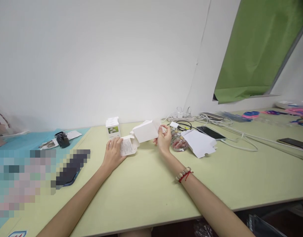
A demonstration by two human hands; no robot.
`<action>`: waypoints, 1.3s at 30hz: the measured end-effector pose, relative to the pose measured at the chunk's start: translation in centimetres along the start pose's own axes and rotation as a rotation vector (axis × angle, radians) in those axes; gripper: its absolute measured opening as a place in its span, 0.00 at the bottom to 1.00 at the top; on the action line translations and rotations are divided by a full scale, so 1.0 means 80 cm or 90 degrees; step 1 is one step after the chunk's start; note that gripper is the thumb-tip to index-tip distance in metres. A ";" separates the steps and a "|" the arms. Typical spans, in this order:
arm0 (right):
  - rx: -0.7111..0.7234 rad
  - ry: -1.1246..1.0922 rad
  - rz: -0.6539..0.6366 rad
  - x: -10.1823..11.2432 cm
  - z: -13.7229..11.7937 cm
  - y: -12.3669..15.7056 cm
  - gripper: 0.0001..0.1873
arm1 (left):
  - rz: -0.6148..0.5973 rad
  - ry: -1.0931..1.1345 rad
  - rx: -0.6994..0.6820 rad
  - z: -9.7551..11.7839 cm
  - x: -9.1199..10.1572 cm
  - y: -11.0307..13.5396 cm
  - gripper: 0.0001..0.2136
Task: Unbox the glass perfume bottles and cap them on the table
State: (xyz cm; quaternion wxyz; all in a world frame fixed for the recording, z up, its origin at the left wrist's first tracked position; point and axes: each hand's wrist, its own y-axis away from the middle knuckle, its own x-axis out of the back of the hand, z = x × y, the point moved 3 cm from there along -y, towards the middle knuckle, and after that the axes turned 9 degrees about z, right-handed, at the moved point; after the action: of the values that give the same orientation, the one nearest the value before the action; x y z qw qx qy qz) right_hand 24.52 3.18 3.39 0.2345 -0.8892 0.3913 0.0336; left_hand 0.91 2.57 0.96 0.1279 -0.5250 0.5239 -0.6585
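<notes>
Both my hands hold a white cardboard box point(144, 131) that is partly unfolded, a little above the pale green table point(151, 191). My left hand point(113, 154) grips its printed end flap point(128, 146) with curled fingers. The far end of the box is pinched by my right hand point(163, 140), whose wrist wears a bead bracelet with a red thread point(184, 174). A small assembled white box with a green picture point(113, 127) stands just behind my left hand.
A flat white box blank point(200, 143) and a small glass jar point(179, 143) lie right of my right hand. Behind are a power strip point(179, 116), white cables point(230, 126) and two dark phones point(210, 132) point(293, 143). A black jar point(62, 139) stands at the left.
</notes>
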 end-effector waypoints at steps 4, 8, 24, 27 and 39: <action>0.034 -0.015 0.074 0.008 -0.014 -0.002 0.23 | -0.013 -0.016 -0.014 0.003 -0.002 0.001 0.29; 0.132 -0.035 0.118 0.018 -0.033 -0.005 0.21 | -0.014 -0.019 -0.019 0.002 -0.002 0.001 0.29; 0.430 0.163 0.108 0.026 -0.029 -0.028 0.14 | -0.019 -0.019 -0.019 0.003 -0.001 -0.001 0.28; 0.435 0.231 0.130 0.030 -0.018 -0.038 0.16 | -0.020 -0.018 -0.019 0.002 -0.001 0.000 0.28; 0.339 0.302 -0.185 0.001 -0.005 0.005 0.12 | -0.010 -0.013 -0.016 0.002 -0.001 0.000 0.31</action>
State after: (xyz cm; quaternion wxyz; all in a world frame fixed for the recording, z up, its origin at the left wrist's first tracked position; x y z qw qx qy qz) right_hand 24.26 2.70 3.55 0.3624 -0.8265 0.2996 -0.3096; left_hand 1.02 2.52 0.90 0.1214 -0.5371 0.5267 -0.6475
